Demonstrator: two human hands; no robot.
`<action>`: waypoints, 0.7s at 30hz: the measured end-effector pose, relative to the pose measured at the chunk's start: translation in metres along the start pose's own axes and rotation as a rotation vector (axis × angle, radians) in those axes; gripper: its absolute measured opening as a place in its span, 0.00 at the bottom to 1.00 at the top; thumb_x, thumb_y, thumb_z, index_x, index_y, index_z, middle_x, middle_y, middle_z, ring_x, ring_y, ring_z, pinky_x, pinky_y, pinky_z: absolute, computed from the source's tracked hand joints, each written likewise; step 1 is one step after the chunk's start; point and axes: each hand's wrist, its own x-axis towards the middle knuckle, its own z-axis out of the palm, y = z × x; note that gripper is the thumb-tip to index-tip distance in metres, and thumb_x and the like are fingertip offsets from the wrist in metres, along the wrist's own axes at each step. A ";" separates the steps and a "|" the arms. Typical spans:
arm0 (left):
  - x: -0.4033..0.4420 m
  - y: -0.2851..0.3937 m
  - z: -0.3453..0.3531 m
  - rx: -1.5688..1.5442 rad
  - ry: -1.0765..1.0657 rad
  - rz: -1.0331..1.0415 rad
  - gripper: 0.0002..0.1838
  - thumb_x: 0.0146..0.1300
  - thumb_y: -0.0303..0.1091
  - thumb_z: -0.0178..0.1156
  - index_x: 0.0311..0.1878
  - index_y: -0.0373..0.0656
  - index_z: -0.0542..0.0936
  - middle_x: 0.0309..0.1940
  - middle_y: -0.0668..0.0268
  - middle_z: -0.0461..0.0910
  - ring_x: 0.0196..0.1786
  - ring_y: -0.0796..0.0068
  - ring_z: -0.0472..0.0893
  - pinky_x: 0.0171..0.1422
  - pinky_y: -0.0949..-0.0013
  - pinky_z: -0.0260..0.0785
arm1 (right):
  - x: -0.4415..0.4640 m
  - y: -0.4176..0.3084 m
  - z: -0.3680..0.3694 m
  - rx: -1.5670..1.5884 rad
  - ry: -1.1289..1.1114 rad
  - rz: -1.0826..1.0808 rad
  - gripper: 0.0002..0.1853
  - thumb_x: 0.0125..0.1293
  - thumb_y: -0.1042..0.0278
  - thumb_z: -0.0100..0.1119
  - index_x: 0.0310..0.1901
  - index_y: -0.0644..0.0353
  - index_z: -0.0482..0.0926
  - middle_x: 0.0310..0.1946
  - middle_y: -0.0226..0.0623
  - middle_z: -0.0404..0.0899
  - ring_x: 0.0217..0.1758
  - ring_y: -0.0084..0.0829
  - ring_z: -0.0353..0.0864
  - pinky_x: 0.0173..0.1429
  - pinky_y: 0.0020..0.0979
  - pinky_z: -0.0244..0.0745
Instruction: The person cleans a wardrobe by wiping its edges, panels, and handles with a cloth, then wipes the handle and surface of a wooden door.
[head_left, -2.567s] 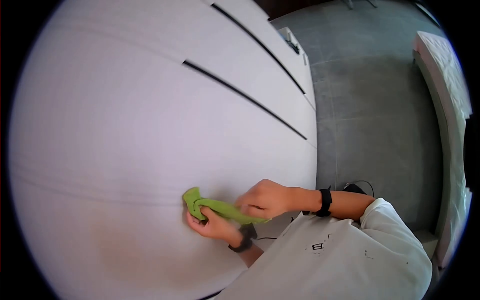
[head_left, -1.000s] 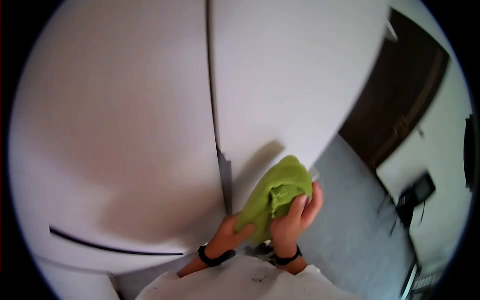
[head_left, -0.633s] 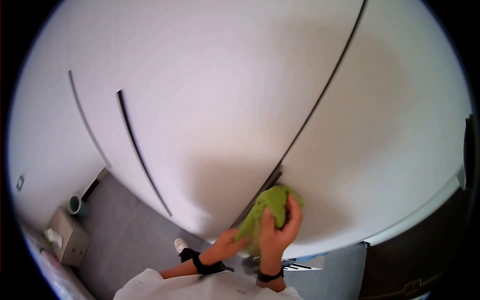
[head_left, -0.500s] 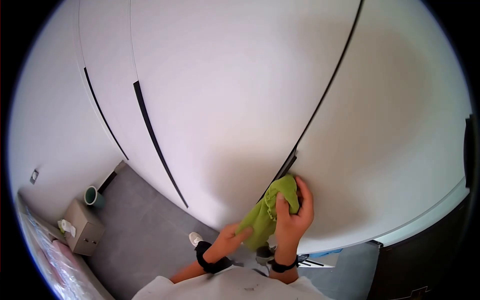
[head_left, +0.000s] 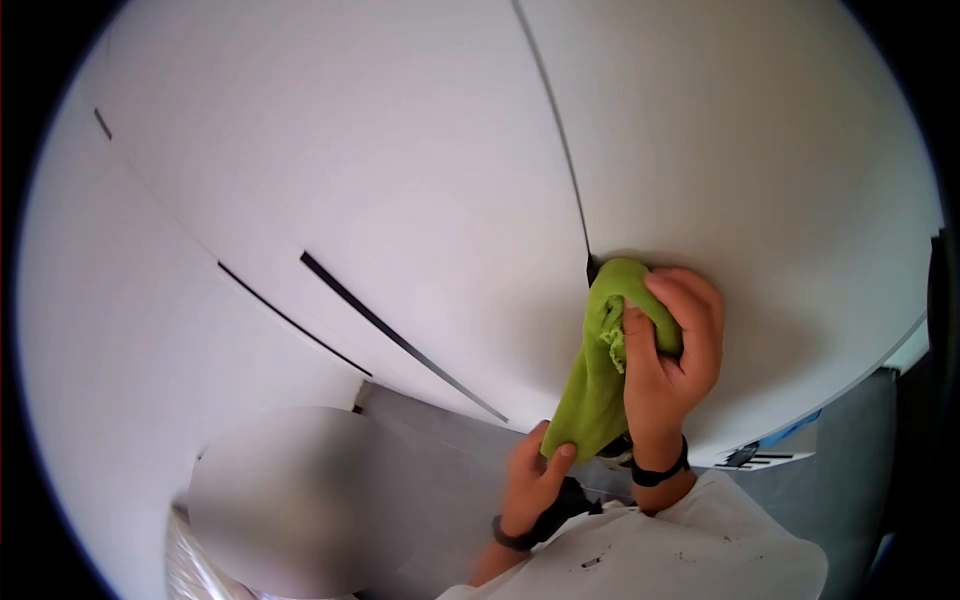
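Green cloth (head_left: 578,400) was stretched between two hands beside white doors (head_left: 400,190)

The cloth hung at a slant in front of the doors, its bunched upper end at the lower part of the gap (head_left: 562,130) between them, overlapping a short dark piece (head_left: 591,270) there. Whether it pressed on the door could not be told for certain. The right hand (head_left: 676,365) was curled around that upper end, thumb over the folds; the left hand (head_left: 533,482) pinched the lower end between thumb and fingers.

The likeliest trouble was a snag: the loose, ragged fold near the right thumb could have caught on the dark piece's edge if dragged across it. The left hand's small pinch might also have slipped under a hard pull, letting the cloth drop toward the grey floor (head_left: 450,465).

Farther out, a black strip (head_left: 350,296) ran slantwise along the left door.
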 end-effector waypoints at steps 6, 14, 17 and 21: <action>0.003 -0.021 -0.013 -0.138 -0.106 -0.097 0.12 0.67 0.30 0.58 0.50 0.33 0.76 0.39 0.63 0.78 0.41 0.77 0.74 0.47 0.73 0.67 | 0.003 0.000 0.008 -0.031 -0.105 -0.020 0.18 0.49 0.87 0.63 0.43 0.59 0.81 0.41 0.38 0.78 0.31 0.32 0.79 0.34 0.27 0.74; 0.008 -0.028 -0.037 -0.078 -0.356 -0.200 0.15 0.67 0.28 0.56 0.55 0.33 0.74 0.47 0.57 0.79 0.48 0.72 0.77 0.54 0.71 0.66 | -0.008 -0.003 0.010 -0.076 -0.227 0.057 0.18 0.51 0.87 0.57 0.45 0.64 0.81 0.43 0.40 0.76 0.31 0.29 0.79 0.34 0.27 0.74; -0.011 -0.027 -0.034 -0.133 -0.282 -0.302 0.15 0.68 0.28 0.55 0.55 0.32 0.74 0.47 0.58 0.79 0.49 0.73 0.76 0.55 0.70 0.66 | -0.016 -0.006 0.009 -0.175 -0.270 0.056 0.19 0.51 0.87 0.57 0.46 0.63 0.80 0.41 0.41 0.75 0.30 0.30 0.79 0.33 0.27 0.74; -0.029 -0.029 -0.028 -0.092 -0.285 -0.276 0.16 0.68 0.28 0.55 0.56 0.32 0.74 0.47 0.58 0.79 0.49 0.74 0.75 0.55 0.70 0.66 | -0.033 0.002 0.008 -0.239 -0.240 0.065 0.20 0.51 0.82 0.62 0.48 0.59 0.78 0.40 0.37 0.75 0.29 0.32 0.79 0.30 0.29 0.74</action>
